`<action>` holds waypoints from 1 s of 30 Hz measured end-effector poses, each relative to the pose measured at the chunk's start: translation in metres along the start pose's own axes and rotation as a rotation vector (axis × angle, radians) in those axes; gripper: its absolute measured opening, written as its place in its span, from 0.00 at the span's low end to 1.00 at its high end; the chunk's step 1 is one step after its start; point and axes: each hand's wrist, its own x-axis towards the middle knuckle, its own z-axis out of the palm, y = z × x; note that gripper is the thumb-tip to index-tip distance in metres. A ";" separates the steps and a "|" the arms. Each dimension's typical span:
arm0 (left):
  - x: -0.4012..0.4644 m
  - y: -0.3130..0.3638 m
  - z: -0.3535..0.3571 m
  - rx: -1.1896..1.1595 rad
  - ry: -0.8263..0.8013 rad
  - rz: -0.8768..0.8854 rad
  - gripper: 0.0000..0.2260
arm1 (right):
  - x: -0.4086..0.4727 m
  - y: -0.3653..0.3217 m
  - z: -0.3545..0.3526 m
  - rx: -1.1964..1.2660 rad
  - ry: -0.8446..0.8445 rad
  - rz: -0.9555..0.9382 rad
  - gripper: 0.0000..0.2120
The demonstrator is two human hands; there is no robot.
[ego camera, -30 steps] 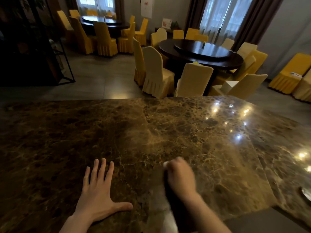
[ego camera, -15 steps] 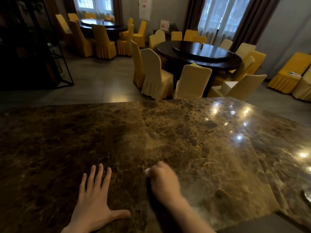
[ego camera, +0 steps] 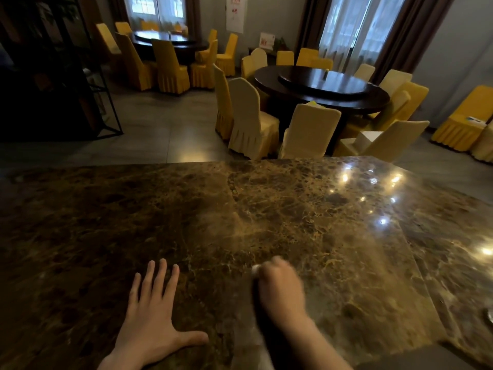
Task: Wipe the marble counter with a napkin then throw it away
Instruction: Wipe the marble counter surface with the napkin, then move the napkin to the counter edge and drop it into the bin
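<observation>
Fingers [ego camera: 277, 265] of our right hand [ego camera: 281, 287] curl tight over a white napkin [ego camera: 255, 268], only a blurred corner peeking out at the left, so we cannot tell its long axis. Our left hand [ego camera: 153, 313] lies flat, fingers spread, on the marble counter [ego camera: 306, 214]. Red writing on a wall poster [ego camera: 234, 12] is unreadable.

Napkin [ego camera: 255, 268] mostly hidden under blurred right hand [ego camera: 281, 287]
</observation>
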 end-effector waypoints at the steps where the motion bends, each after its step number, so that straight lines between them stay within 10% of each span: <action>1: 0.000 0.001 0.000 0.000 0.007 -0.002 0.73 | 0.008 0.017 -0.009 -0.048 0.039 0.117 0.10; 6: -0.001 0.000 -0.001 0.021 -0.001 -0.001 0.72 | -0.002 -0.014 0.005 -0.013 0.062 0.166 0.06; 14: 0.000 -0.002 0.004 -0.005 0.054 0.012 0.72 | -0.059 -0.053 0.012 0.086 -0.193 -0.360 0.06; 22: -0.001 -0.004 0.005 -0.033 0.067 0.025 0.70 | -0.025 0.041 -0.032 -0.099 -0.008 0.163 0.07; 30: 0.000 -0.006 0.008 -0.024 0.098 0.037 0.70 | -0.042 0.040 -0.030 -0.056 -0.019 0.241 0.08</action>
